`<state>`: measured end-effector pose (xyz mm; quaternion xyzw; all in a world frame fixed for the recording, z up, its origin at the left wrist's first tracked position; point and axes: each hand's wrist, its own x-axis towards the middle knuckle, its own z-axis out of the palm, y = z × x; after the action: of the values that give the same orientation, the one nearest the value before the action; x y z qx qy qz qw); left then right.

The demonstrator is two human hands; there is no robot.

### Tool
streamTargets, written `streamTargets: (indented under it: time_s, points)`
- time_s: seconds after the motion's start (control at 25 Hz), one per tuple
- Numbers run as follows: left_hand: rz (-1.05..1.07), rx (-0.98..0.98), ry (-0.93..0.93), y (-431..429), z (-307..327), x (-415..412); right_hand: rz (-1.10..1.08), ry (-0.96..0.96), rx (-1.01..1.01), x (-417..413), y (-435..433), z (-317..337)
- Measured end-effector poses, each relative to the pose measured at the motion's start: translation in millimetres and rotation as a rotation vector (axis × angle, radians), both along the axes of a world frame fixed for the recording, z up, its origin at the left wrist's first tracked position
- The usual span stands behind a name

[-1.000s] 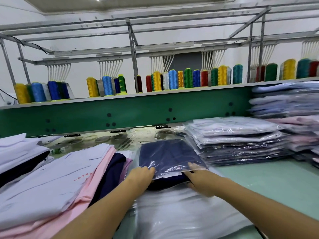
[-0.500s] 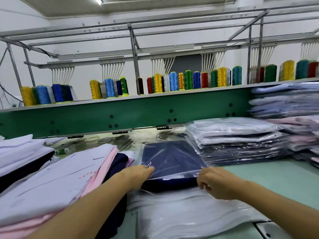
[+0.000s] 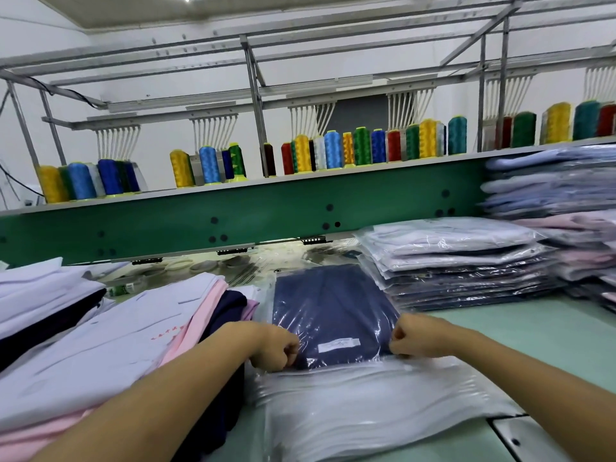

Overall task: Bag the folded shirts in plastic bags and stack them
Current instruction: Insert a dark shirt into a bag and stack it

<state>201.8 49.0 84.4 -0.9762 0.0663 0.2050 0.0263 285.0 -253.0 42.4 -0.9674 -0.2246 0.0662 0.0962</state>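
A folded navy shirt (image 3: 333,311) lies inside a clear plastic bag (image 3: 376,331) in the middle of the table, on top of a pile of empty plastic bags (image 3: 366,405). My left hand (image 3: 273,345) grips the bag's near left corner with curled fingers. My right hand (image 3: 416,335) pinches the near right corner. A white label shows on the shirt between my hands. A stack of bagged shirts (image 3: 460,265) stands to the right, just behind my right hand.
Unbagged folded shirts (image 3: 110,328), white, pink and navy, are piled on the left. More bagged shirts (image 3: 560,201) are heaped at the far right. A green machine beam (image 3: 233,221) with thread cones (image 3: 333,151) on top runs across the back. Green table surface (image 3: 533,335) shows at right.
The bag's open edge has been drawn toward me over the shirt's near end. Both hands went from flat on the bag to curled at its near corners.
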Motion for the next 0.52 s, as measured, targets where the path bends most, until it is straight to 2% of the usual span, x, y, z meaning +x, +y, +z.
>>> streamTargets:
  time_s: [0.12, 0.28, 0.44, 0.52]
  points:
    - [0.008, 0.126, -0.128, -5, 1, 13, 0.009, 0.091, 0.043, 7, 8, 17]
    - [0.141, 0.262, -0.304, -13, -1, 43, -0.159, -0.225, 0.149, 29, 36, 22]
    - [0.271, 0.057, -0.526, -21, -6, 92, -0.150, -0.345, 0.357, 68, 80, 18]
    - [0.313, -0.034, -0.584, -24, -12, 122, -0.083, -0.353, 0.337, 93, 104, 11]
